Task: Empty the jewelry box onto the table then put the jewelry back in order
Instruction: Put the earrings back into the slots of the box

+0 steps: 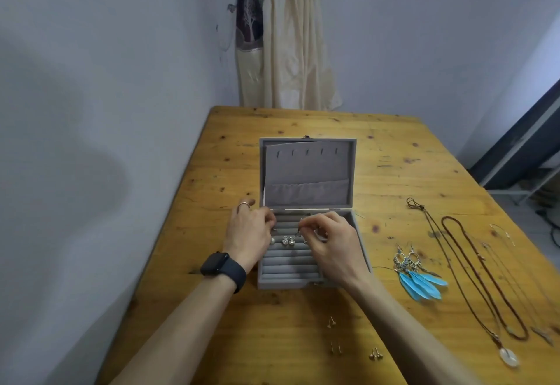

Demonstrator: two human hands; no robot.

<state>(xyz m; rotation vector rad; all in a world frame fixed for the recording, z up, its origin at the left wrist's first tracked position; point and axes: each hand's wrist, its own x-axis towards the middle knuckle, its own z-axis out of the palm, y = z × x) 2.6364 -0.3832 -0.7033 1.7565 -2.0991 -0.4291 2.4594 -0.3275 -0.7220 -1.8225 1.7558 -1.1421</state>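
The grey jewelry box (281, 283) sat open on the wooden worktop (272, 339), lid propped up at the back. Both hands were right over its ridged rolls. The right hand (331, 239) was pinching a small metal piece (299, 233) just above the rolls, too tiny for me to say what it was. The left hand (250, 233), black watch (222, 268) on its wrist, had its fingers curled at the box's left edge; couldn't tell if it held anything. A few sparkly studs (286, 240) were stuck in a roll between the hands. The right hand hid the box's right-hand side. To the right of the box lay blue feather earrings (419, 278), and further right some necklaces (472, 269), the thinnest barely visible. In front of the box lay loose studs (375, 353).
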